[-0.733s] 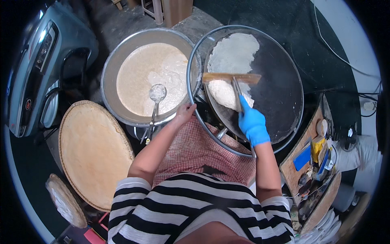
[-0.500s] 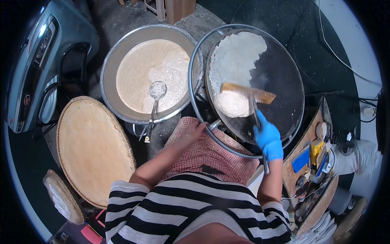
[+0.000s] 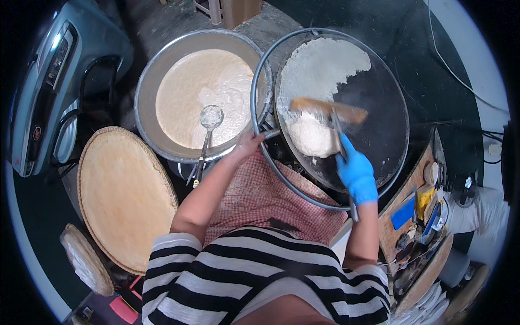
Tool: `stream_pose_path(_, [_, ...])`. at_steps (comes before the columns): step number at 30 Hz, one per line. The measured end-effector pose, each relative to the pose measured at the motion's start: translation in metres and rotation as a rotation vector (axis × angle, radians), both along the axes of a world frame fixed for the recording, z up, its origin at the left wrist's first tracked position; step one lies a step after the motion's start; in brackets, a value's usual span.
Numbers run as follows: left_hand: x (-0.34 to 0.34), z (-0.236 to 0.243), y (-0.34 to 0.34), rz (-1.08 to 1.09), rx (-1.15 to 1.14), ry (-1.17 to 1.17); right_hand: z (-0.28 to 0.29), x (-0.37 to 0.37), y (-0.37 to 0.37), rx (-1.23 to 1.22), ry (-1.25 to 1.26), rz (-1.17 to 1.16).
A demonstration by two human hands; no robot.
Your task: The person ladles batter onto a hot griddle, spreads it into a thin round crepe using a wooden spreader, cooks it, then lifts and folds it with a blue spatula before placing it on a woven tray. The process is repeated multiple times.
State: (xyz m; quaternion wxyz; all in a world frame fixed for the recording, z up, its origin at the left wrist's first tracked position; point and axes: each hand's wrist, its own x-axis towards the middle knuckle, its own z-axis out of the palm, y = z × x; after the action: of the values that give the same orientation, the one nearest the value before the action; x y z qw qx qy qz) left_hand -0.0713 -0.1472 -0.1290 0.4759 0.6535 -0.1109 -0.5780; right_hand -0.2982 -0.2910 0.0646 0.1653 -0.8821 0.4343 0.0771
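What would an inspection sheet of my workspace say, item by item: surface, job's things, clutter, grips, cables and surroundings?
Surface: round dark griddle, partly covered by a pale batter sheet toward its far left.
Job's things: batter lump on the near side of the motion-blurred wooden spreader; metal pot of batter, ladle resting in it.
Clutter: board at right, with a blue item and a yellow item among small things.
Grips: bare left hand at the metal ring around the griddle, closure unclear; blue-gloved right hand closed on the spreader.
Cables: white cable at far right; dark cables below it.
Surroundings: pale-blue vehicle at left; large round pale disc nearer the person.
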Motion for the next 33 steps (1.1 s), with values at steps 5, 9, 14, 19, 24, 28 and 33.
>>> stream_pose_path(5, [0.008, 0.008, 0.007, 0.022, -0.048, -0.036, -0.019, 0.020, 0.014, -0.036, 0.037, 0.060])
stream_pose_path(9, [-0.034, 0.015, 0.039, 0.054, -0.025, 0.067, 0.010, -0.026, 0.027, 0.064, 0.190, -0.068])
stream_pose_path(14, [-0.091, 0.007, 0.037, 0.013, 0.044, -0.203, -0.004, 0.015, -0.004, -0.004, -0.004, -0.020])
stream_pose_path(19, [-0.065, -0.010, 0.027, 0.011, 0.041, -0.138, -0.015, 0.009, 0.016, 0.000, 0.064, 0.066])
stream_pose_path(24, [-0.018, -0.002, 0.006, 0.031, 0.022, 0.014, 0.012, -0.032, 0.017, 0.028, 0.097, 0.024])
stream_pose_path(28, [0.016, 0.009, -0.008, 0.015, 0.025, -0.006, -0.012, 0.018, -0.006, -0.039, 0.021, 0.020])
stream_pose_path(33, [0.007, 0.007, 0.014, 0.051, -0.023, -0.017, -0.007, -0.002, 0.024, -0.041, 0.101, 0.079])
